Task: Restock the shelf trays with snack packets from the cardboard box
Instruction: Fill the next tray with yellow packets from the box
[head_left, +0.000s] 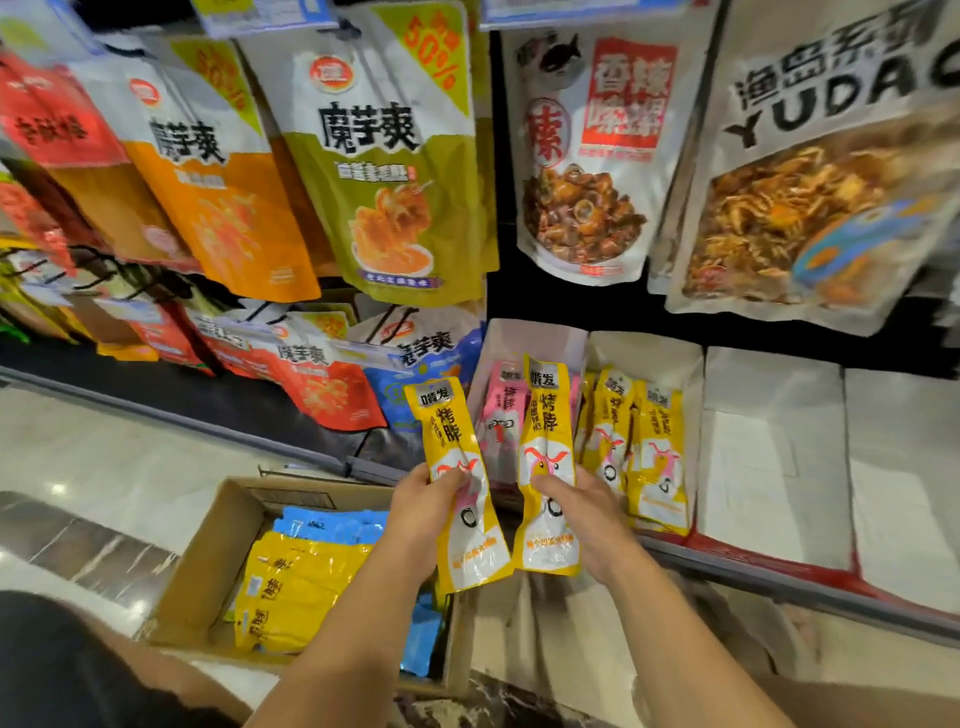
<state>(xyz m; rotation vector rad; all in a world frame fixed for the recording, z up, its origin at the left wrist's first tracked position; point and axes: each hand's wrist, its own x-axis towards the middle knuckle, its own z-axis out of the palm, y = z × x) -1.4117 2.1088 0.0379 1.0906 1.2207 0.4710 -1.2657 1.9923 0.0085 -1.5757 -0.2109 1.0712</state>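
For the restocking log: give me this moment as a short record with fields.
left hand: grips left yellow packet mid-body
right hand: grips right yellow packet mid-body
cardboard box: on floor, open, holds boxed yellow packets and blue packets
shelf trays: pink packets in one, shelved yellow packets upright in the next
stage: both held packets not yet in a tray

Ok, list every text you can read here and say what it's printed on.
"魔芋爽": green hanging pouch, orange pouch beside it.
"50%": top corner, green hanging pouch.
"YUDA", cut off at the edge: large white pouch.
"烤脖": yellow packet in left hand, second yellow packet in right hand.
Fine print, cardboard box label: too blurred.
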